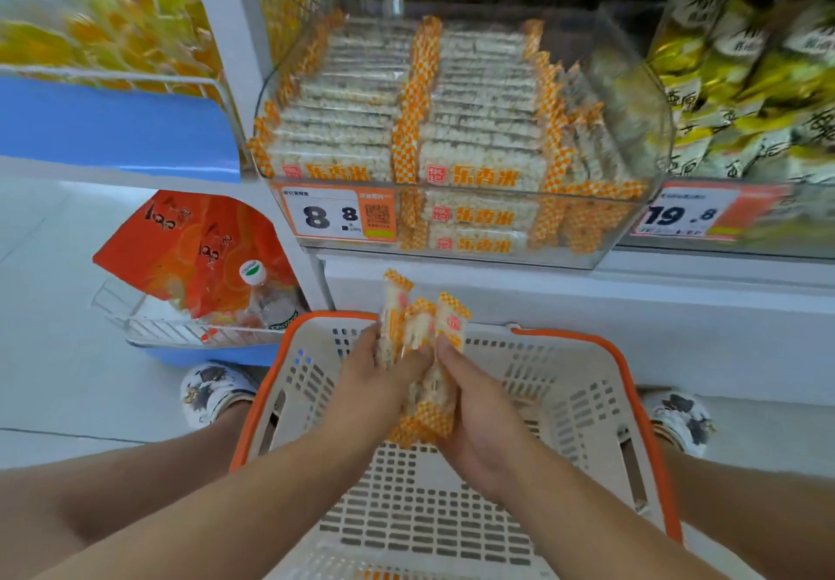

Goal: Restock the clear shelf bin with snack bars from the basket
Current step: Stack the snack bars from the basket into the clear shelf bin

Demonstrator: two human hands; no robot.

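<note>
gripping snack bars (422, 344), both hands, above basket (583, 403)

My basket (583, 398) sits low in the centre of the frame, between my two shoes (212, 392); my left hand (379, 376) and right hand (479, 403) meet above it, holding a bunch of snack bars (422, 344) between them; the clear shelf bin (632, 95) stands above them at upper centre, bars ranked inside; a price tag (336, 213) hangs on its front at left; a bottle (266, 299) sits in a rack at left.
</note>
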